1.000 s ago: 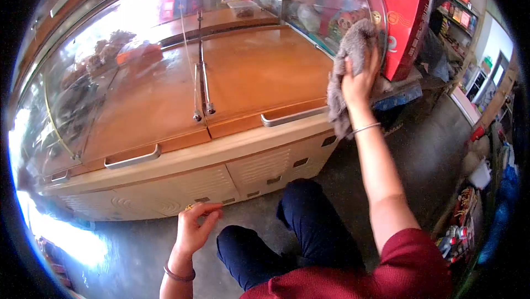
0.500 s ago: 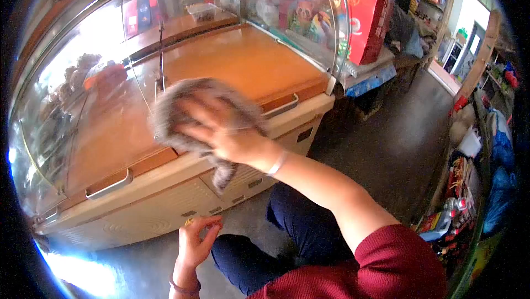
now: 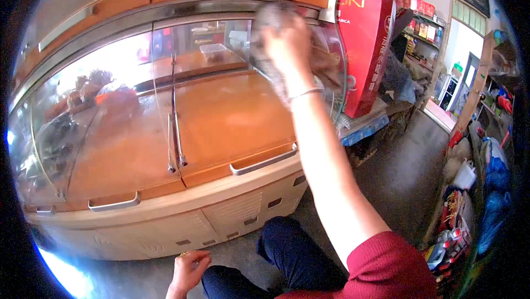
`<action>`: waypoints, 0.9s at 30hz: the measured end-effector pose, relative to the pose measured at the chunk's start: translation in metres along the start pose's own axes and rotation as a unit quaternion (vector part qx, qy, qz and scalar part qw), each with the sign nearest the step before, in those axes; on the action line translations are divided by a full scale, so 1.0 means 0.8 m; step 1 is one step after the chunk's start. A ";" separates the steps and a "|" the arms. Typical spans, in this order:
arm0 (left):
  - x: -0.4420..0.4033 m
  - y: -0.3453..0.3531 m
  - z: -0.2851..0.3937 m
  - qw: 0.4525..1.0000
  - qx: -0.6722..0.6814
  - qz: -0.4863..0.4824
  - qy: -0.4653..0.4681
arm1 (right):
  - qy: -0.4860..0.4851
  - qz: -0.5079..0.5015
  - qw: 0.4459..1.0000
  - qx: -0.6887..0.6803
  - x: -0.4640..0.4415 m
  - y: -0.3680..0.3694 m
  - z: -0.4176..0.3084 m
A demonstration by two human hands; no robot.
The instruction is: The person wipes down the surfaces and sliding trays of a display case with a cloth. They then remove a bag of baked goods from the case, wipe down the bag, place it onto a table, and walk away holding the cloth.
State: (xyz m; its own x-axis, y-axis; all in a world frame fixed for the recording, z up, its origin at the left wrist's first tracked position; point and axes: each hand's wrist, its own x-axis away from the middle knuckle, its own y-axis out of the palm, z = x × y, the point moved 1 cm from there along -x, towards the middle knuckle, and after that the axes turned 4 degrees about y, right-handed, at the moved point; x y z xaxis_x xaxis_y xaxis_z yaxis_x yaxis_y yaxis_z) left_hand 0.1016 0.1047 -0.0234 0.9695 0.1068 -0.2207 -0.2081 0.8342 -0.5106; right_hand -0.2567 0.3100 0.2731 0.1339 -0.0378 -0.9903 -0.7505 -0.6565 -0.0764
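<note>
My right hand (image 3: 290, 48), blurred by motion, presses a grey cloth (image 3: 261, 39) against the upper right of the curved glass front (image 3: 132, 86) of a display cabinet. The cloth hangs down below my fingers. Behind the glass lie orange-brown wooden panels (image 3: 232, 111) with metal handles (image 3: 264, 161) along their front edge. My left hand (image 3: 189, 270) is low in front of the cabinet, close to my knee. Its fingers are loosely curled in, with nothing visible in them and a ring on one finger.
A tall red box (image 3: 361, 51) stands on a ledge just right of the glass. Metal rods (image 3: 175, 117) rise by the middle of the front. On the far right, bottles (image 3: 441, 249) and blue bags (image 3: 494, 211) line the floor. Stocked shelves (image 3: 425, 31) stand behind.
My right hand has carried the cloth up and to the right, from the lower middle of the glass to its upper right. My view has tilted up; my left hand stays low, its fingers more curled.
</note>
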 end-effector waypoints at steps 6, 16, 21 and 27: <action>-0.050 0.022 0.033 0.988 -0.067 -0.074 0.114 | -0.296 -0.120 0.900 -0.295 0.119 0.012 -0.243; -0.006 0.014 -0.027 0.996 -0.042 -0.071 0.030 | 0.046 -0.110 0.979 -0.165 0.059 -0.047 -0.009; 0.007 0.018 -0.050 0.997 -0.046 -0.062 0.026 | -0.061 -0.096 0.993 0.020 0.032 -0.048 0.106; -0.004 0.031 -0.027 0.996 0.000 -0.082 0.020 | 0.026 -0.153 0.983 0.099 0.245 -0.134 0.087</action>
State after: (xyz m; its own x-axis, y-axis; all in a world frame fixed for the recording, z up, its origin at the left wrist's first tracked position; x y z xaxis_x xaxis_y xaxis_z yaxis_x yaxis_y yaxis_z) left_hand 0.0905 0.1133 -0.0533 0.9845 -0.0531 -0.1671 -0.0470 0.8383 -0.5431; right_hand -0.1953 0.4251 0.0788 0.4030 0.0965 -0.9101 -0.7803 -0.4834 -0.3968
